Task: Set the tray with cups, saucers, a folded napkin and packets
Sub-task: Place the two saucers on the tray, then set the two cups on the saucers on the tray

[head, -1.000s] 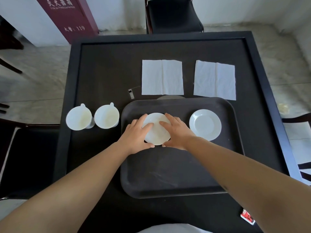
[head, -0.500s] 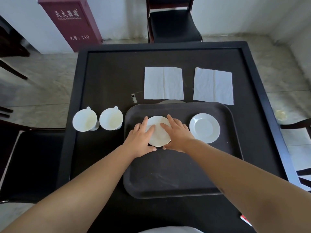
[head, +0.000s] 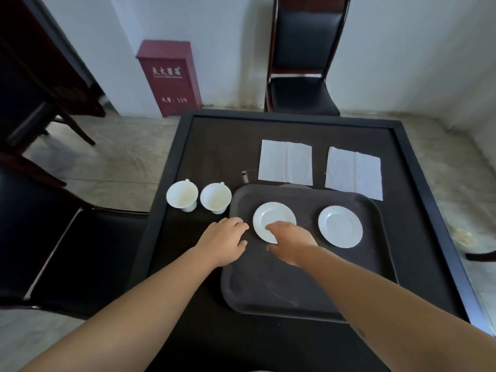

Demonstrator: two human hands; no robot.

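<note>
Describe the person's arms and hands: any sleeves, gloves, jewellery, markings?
Both forearms are bare as far as the frame shows, with no sleeve edge in view. The left hand and right hand wear no gloves, and no rings, watch or bracelet are visible on them. A small dark mark sits on the right forearm near the elbow. No cables or straps.

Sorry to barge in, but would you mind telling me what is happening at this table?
A person is laying a dark tray. Two white saucers sit on it; the right hand lies over the near edge of the left one, and the left hand hangs open at the tray's left edge. Two cups stand on the table left of the tray, two napkins lie flat behind it.
</note>
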